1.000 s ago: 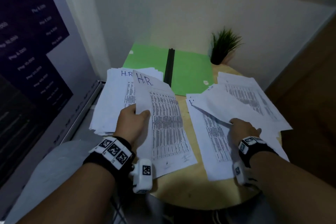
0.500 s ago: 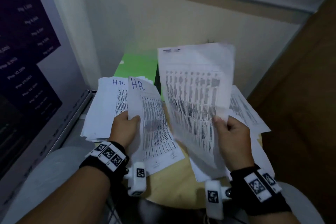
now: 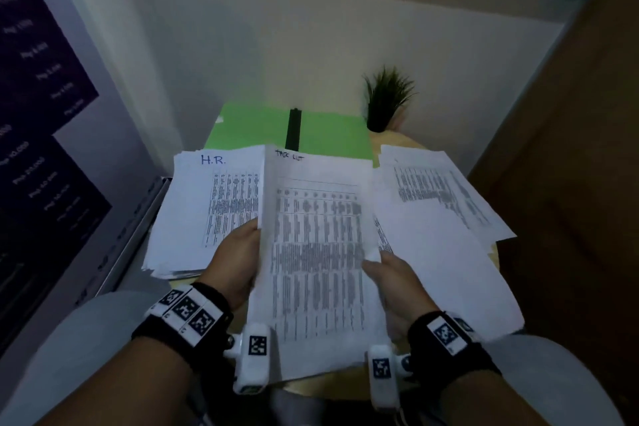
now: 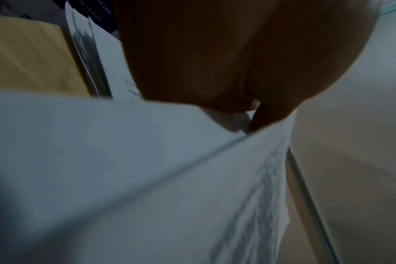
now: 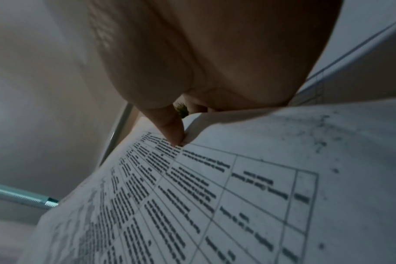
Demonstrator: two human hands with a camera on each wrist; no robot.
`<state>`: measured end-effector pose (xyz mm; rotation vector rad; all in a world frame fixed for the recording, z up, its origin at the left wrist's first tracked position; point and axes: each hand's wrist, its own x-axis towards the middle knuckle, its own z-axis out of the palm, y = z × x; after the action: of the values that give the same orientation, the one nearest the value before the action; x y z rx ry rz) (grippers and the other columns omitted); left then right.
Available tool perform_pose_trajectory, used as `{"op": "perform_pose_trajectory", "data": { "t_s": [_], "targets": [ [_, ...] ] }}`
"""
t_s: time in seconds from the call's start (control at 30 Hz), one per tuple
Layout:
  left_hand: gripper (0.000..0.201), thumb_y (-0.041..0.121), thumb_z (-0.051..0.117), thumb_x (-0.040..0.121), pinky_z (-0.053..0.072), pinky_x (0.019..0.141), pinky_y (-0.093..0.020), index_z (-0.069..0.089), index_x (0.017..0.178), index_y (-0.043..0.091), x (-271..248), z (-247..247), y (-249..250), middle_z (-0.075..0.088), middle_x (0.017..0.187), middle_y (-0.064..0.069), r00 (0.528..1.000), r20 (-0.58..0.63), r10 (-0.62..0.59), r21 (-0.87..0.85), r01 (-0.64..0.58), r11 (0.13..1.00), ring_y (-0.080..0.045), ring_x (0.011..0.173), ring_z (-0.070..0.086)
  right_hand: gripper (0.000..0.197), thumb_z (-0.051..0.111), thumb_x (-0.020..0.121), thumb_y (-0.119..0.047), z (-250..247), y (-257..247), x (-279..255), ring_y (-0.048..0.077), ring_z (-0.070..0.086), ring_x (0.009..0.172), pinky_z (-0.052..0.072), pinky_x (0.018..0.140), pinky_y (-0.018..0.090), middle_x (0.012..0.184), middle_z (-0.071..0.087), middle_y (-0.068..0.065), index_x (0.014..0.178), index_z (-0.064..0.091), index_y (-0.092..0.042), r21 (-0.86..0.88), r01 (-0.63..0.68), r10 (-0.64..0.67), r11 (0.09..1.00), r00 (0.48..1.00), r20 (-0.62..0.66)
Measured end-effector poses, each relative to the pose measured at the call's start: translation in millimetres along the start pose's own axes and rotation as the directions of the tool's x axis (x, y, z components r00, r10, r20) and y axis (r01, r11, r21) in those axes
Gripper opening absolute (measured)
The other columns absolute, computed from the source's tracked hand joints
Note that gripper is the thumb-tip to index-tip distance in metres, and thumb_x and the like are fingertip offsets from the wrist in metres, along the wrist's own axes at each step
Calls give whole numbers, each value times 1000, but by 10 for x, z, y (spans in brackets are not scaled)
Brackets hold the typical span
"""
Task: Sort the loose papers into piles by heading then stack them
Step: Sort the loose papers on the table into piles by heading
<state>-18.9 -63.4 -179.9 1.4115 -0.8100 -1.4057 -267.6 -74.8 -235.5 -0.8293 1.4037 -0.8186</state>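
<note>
A printed sheet headed "Task List" (image 3: 318,252) is held up in front of me over the table's middle. My left hand (image 3: 242,245) grips its left edge, fingers hidden behind the paper. My right hand (image 3: 385,268) pinches its right edge; the right wrist view shows the thumb (image 5: 173,132) pressed on the printed table of the sheet (image 5: 215,196). In the left wrist view my left hand (image 4: 249,71) holds two overlapping sheets (image 4: 147,178). A pile headed "H.R." (image 3: 207,211) lies at the left. Loose papers (image 3: 446,218) are spread at the right.
An open green folder (image 3: 328,135) with a black spine lies behind the papers. A small potted plant (image 3: 383,104) stands at the back right by the wall. The round wooden table (image 3: 494,256) ends near my lap. A dark poster panel (image 3: 41,149) stands on the left.
My right hand lifted a sheet off the right pile, then brought it down and left over the H.R. sheet in my left hand. Both hands now hold it at its edges.
</note>
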Motion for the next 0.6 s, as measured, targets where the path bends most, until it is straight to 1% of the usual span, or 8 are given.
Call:
{"op": "perform_pose_trajectory", "data": {
  "t_s": [0.07, 0.13, 0.23, 0.27, 0.33, 0.4, 0.5, 0.6],
  "targets": [
    [37, 40, 54, 102, 59, 85, -51, 77, 103, 11, 47, -33, -26, 78, 98, -16, 996, -69, -54, -26, 53, 998, -35, 90, 74, 8, 68, 87, -28, 92, 46, 47, 31, 68, 97, 52, 94, 46, 95, 73, 5, 92, 75, -27, -58, 32, -32, 998, 999, 4],
    [54, 62, 47, 99, 52, 98, -50, 74, 120, 21, 106, -48, -50, 76, 116, -9, 992, -40, -117, -155, 110, 982, -33, 109, 71, 3, 67, 94, -23, 135, 70, 85, 24, 62, 83, 50, 80, 38, 86, 66, 1, 94, 70, -23, -124, 75, -81, 989, 996, -42],
    [63, 54, 47, 102, 26, 123, -46, 39, 154, 20, 179, -22, -81, 49, 145, 12, 997, -25, -67, -175, 61, 983, -18, 140, 47, 3, 66, 97, -16, 156, 52, 92, 16, 56, 74, 45, 71, 30, 86, 65, -1, 99, 66, -17, -189, 134, -154, 973, 984, -93],
    [60, 44, 53, 102, 33, 119, -45, 39, 153, 15, 182, -12, -87, 52, 138, 10, 999, -21, -42, -106, 40, 994, -19, 131, 54, 4, 66, 96, -16, 152, 45, 91, 16, 58, 75, 47, 71, 30, 88, 67, 0, 100, 65, -18, -210, 142, -164, 967, 982, -89],
    [38, 20, 64, 99, 53, 85, -38, 55, 130, 1, 189, -11, -118, 65, 101, -8, 999, -47, -7, 72, 10, 997, -23, 89, 63, 9, 68, 95, -18, 127, 21, 107, 17, 65, 82, 50, 72, 30, 94, 70, -1, 102, 62, -21, -272, 154, -180, 950, 981, -72],
    [21, 10, 63, 98, 53, 63, -34, 59, 113, -3, 192, -34, -141, 61, 88, -18, 993, -111, 35, 239, -7, 971, -24, 75, 57, 17, 70, 92, -19, 30, -37, 150, 20, 69, 93, 51, 76, 29, 102, 72, -4, 105, 62, -25, -333, 164, -215, 929, 969, -123],
    [12, 16, 64, 97, 59, 73, -42, 63, 100, 4, 185, -79, -131, 69, 91, -22, 985, -132, 111, 412, -47, 910, -26, 76, 61, 39, 73, 88, -25, -337, -121, 245, 21, 63, 115, 47, 94, 28, 120, 65, -9, 124, 61, -24, -659, 66, -295, 749, 924, -243],
    [5, 17, 65, 97, 58, 78, -47, 63, 93, 15, 154, -104, -105, 70, 90, -15, 981, -141, 129, 423, -58, 904, -28, 77, 64, 75, 69, 80, -34, -653, -40, 301, 30, 50, 134, 45, 110, 47, 150, 50, 2, 149, 43, -23, -787, -198, -141, 584, 931, -338]
  ]
}}
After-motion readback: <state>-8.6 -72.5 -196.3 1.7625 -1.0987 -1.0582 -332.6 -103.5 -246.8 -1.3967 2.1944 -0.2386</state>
